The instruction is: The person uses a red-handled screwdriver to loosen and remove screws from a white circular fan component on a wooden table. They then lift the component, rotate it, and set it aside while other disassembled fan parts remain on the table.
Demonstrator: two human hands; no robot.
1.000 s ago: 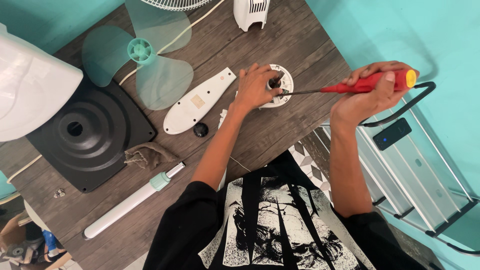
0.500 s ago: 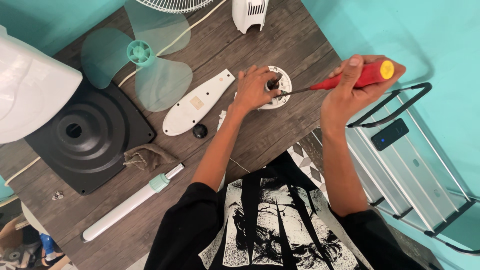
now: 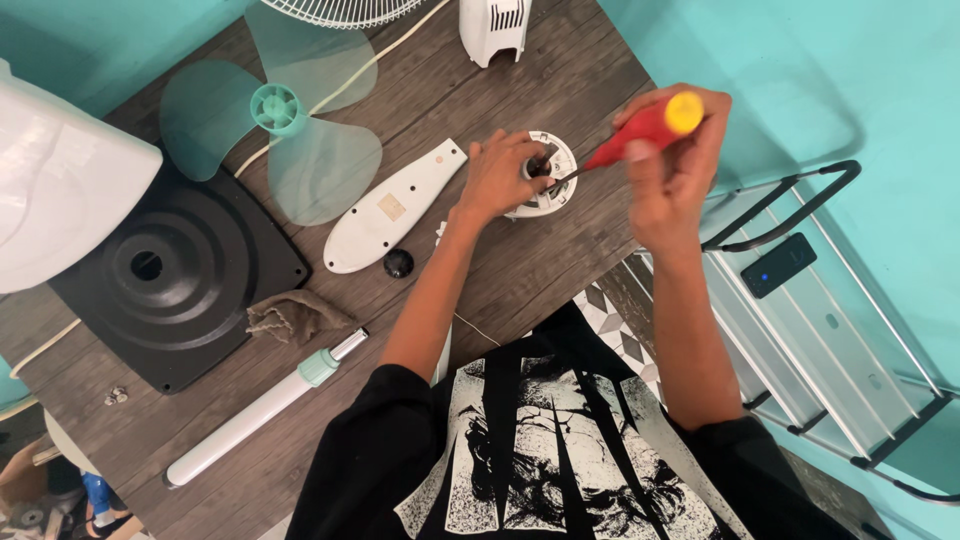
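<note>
My left hand gripped the round white motor part on the wooden surface; my right hand, at three o'clock, closed around a red screwdriver, tip at the part.

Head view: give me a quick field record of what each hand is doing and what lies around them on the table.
left hand: grips the round white part on the wooden table
right hand: holds the red screwdriver, tip at the part
beside left hand: white oblong cover, black knob
farther left: green fan blade, black square base, brown rag, white pole
</note>
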